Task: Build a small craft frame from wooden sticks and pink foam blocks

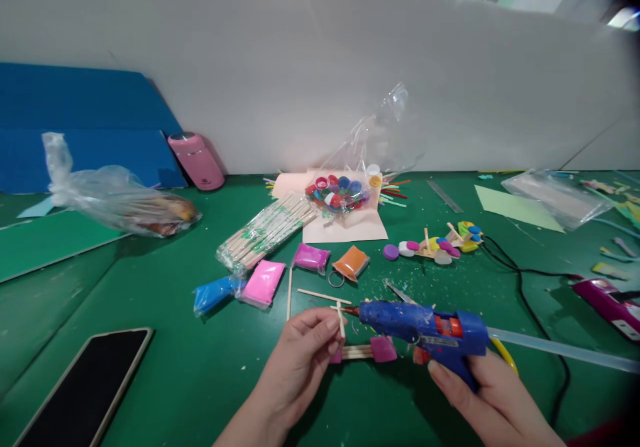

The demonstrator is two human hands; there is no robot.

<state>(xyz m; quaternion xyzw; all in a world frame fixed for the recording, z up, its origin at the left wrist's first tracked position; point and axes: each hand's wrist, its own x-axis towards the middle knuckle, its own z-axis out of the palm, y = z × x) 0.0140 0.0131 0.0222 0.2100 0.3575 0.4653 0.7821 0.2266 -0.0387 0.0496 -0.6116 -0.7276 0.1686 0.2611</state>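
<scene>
My left hand (305, 354) is closed in a pinch on a short wooden stick (341, 319), held upright just above the green table. My right hand (493, 397) grips the handle of a blue hot glue gun (425, 330). The gun's nozzle points left and touches the stick. A clear glue stick (565, 350) pokes out of the gun's back to the right. Below the gun lies a small frame of wooden sticks with purple bottle caps (383, 349) at its ends.
A phone (85, 387) lies at the front left. Packs of coloured clay (263, 282), a bundle of sticks (265, 232), a bag of bottle caps (340, 194) and a cap-and-stick model (440, 244) lie behind. A black cord (525, 294) runs on the right.
</scene>
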